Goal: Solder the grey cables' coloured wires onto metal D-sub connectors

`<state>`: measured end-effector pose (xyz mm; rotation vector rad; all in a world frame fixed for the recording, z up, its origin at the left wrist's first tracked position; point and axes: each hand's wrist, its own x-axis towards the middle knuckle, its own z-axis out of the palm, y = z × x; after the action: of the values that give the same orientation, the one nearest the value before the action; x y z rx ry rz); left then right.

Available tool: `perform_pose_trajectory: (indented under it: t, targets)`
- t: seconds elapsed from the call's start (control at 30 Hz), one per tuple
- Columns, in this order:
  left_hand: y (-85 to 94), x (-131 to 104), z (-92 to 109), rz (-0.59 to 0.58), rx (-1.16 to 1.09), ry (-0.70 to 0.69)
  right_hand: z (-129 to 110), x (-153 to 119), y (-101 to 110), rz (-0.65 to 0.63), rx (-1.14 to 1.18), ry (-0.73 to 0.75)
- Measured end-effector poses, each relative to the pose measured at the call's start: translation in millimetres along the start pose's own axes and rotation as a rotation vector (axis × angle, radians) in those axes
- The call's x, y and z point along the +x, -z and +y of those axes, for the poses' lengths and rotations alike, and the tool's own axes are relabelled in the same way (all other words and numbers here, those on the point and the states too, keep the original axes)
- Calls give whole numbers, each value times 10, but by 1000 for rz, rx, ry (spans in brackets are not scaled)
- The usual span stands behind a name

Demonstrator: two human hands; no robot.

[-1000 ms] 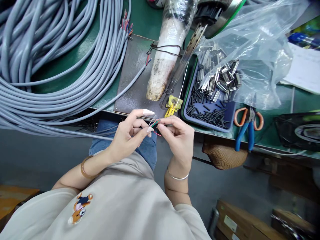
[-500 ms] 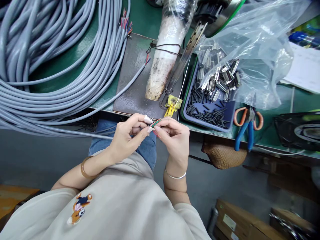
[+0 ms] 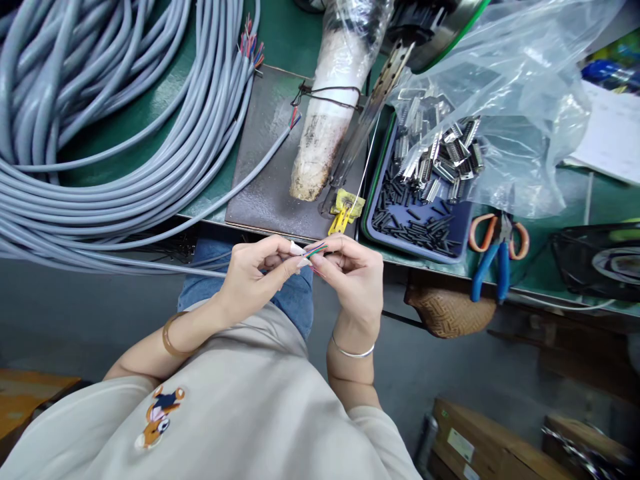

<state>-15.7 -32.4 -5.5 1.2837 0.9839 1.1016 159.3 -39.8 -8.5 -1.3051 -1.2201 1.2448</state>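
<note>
Coloured wire ends (image 3: 315, 252) sit pinched between our left hand (image 3: 255, 270) and right hand (image 3: 353, 273), below the table (image 3: 150, 113) edge; probably fanning strands, so keep fingertips close, pulling gently.

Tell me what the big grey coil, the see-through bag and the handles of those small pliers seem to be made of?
Grey cables: probably rubbery plastic sheathing, matte and smooth, bending in easy loops. Bag: thin clear plastic film, glossy and crinkled, its contents showing through. Pliers: handles look plastic-coated, blue and orange with a soft sheen; the jaws seem metal.
</note>
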Motion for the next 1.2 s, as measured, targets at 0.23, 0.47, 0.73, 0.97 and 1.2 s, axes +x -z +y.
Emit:
perform_pose_trajectory:
  t: [0.23,0.47,0.73,0.97,1.2]
  targets:
    - [12,-21,-19,-38,118,-88,-44,-10,-7,23,-118,81]
    - [9,-2,-67,-127,533,-457,-171,-134,37,67,-612,398]
    - [0,20,-80,-86,158,-157,-41,-92,-12,107,-132,-14]
    - [80,99,-4,-210,-125,188,58,11,-10,42,48,-133]
    - [66,102,-11,-208,-178,199,26,-28,-2,68,-13,-98]
